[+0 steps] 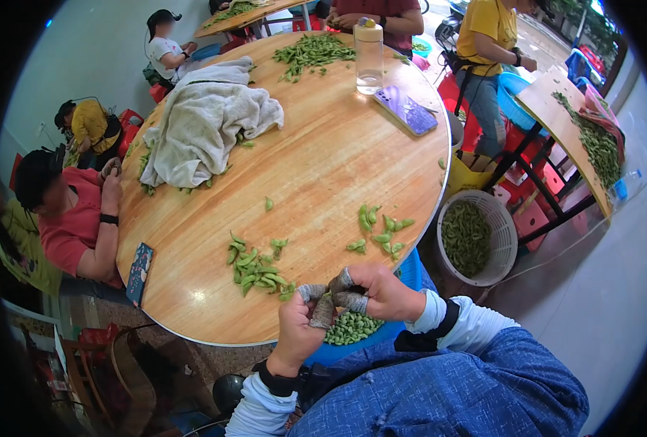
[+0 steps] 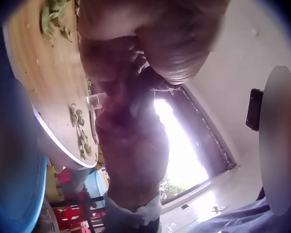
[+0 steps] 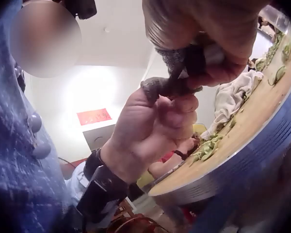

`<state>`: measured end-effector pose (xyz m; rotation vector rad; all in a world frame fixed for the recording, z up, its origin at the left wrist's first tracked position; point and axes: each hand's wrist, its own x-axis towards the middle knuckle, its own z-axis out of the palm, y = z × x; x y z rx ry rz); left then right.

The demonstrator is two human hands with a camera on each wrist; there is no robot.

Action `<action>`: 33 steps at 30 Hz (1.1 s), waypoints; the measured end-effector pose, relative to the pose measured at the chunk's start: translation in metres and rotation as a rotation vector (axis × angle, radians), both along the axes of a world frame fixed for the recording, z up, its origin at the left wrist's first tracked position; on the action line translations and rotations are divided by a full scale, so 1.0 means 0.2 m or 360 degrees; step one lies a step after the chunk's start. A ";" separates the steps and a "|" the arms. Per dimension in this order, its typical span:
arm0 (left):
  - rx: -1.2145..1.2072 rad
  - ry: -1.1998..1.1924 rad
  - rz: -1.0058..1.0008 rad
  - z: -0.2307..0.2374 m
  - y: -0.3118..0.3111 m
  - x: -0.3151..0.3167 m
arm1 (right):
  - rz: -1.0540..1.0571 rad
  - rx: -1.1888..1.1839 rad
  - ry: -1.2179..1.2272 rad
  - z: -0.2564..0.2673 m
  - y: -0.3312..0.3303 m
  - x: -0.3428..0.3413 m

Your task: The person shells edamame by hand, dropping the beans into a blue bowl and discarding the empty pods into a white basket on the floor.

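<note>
In the head view my left hand (image 1: 299,331) and right hand (image 1: 390,293) meet over the table's near edge. Grey wrapping covers their thumbs and some fingertips (image 1: 323,312). Between these tips they pinch a green soybean pod (image 1: 329,294), mostly hidden by the fingers. Directly below, shelled green beans (image 1: 351,329) fill part of a blue basin (image 1: 411,273). A pile of pods (image 1: 254,271) lies just beyond my left hand, and a smaller scatter of pods (image 1: 387,237) beyond my right. Dark blur hides the fingertips in the left wrist view.
On the round wooden table (image 1: 323,160) are a grey cloth (image 1: 211,120) over pods, a water bottle (image 1: 368,58), a purple phone (image 1: 405,111) and a dark patterned phone (image 1: 140,273). A white basket (image 1: 509,244) of pods stands right. Several people sit or stand around.
</note>
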<state>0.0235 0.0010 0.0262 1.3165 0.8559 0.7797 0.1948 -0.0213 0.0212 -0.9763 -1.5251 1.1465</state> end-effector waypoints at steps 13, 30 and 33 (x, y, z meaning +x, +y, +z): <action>0.0720 0.0806 0.0120 0.08 0.48 -0.03 | -0.0750 0.0147 -0.0667 0.02 0.08 0.27; 0.0930 0.1370 -0.0049 0.02 0.75 0.08 | -0.0401 -0.0255 0.0060 -0.04 0.08 0.18; 0.0466 0.0557 -0.0078 0.02 0.45 0.04 | -0.0212 -0.0445 0.0243 -0.03 0.07 0.12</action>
